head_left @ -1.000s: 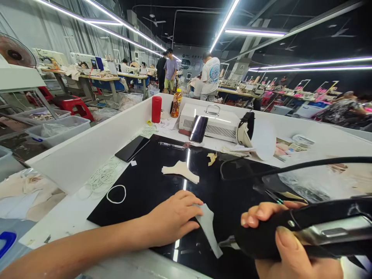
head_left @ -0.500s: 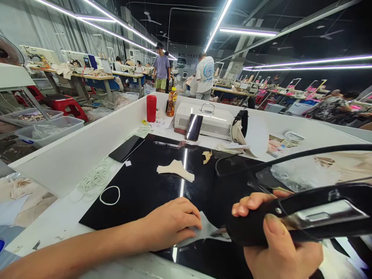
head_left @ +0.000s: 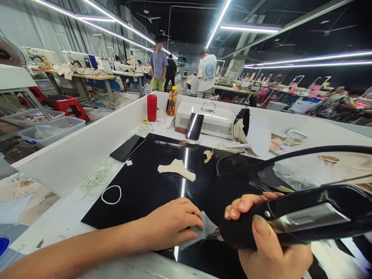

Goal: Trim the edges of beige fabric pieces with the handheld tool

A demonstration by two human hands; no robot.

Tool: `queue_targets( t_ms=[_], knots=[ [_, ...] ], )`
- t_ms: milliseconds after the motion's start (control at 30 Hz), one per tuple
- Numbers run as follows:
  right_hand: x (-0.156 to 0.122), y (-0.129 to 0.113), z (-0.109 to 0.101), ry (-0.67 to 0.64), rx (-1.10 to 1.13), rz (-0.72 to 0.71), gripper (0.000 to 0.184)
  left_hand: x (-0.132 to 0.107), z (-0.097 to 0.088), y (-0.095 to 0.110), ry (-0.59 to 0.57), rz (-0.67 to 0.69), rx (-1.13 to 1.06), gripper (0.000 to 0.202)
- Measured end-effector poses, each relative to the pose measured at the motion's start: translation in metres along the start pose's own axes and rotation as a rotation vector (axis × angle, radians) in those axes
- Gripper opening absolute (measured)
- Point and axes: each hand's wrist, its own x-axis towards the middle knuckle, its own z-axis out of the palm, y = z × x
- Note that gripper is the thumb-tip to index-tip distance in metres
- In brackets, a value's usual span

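Note:
My left hand (head_left: pixel 177 223) rests on the black work surface (head_left: pixel 139 186), its closed fingers and thumb on a thin, grey, see-through piece of material (head_left: pixel 207 224). My right hand (head_left: pixel 273 248) is wrapped round a black corded hand tool (head_left: pixel 308 217) with a silver metal lever on its side. The tool's metal tip (head_left: pixel 215 234) meets the right edge of the grey piece; its exact shape is blurred. Beyond my left hand lies a small stack of cream fabric pieces (head_left: pixel 177 169). A tan scrap (head_left: pixel 208 155) sits to its right.
A black cord (head_left: pixel 302 153) arcs over the right side. A white vented box (head_left: pixel 209 120), a phone (head_left: pixel 194 126), a red cup (head_left: pixel 151 107) and a bottle (head_left: pixel 172 101) stand at the back. Elastic loops (head_left: pixel 99 174) lie left, inside the white side wall (head_left: pixel 95 143). People stand beyond.
My right hand and the black tool have shifted slightly left, bringing the tip further along the grey piece. My left hand stays nearly in place.

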Motion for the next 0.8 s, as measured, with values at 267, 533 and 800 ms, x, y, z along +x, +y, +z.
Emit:
queue_targets(
  t_ms=[267, 533, 800],
  knots=[
    [0.01, -0.003, 0.0, 0.142, -0.026, 0.0, 0.038, -0.001, -0.001, 0.0, -0.068, 0.057, -0.067, 0.032],
    [-0.001, -0.007, 0.006, 0.035, 0.048, 0.015, 0.033, -0.001, -0.003, -0.001, -0.157, 0.019, -0.049, 0.038],
    [-0.006, -0.002, 0.003, 0.022, 0.017, 0.015, 0.029, 0.0, 0.001, -0.006, -0.147, 0.059, -0.039, 0.043]
  ],
)
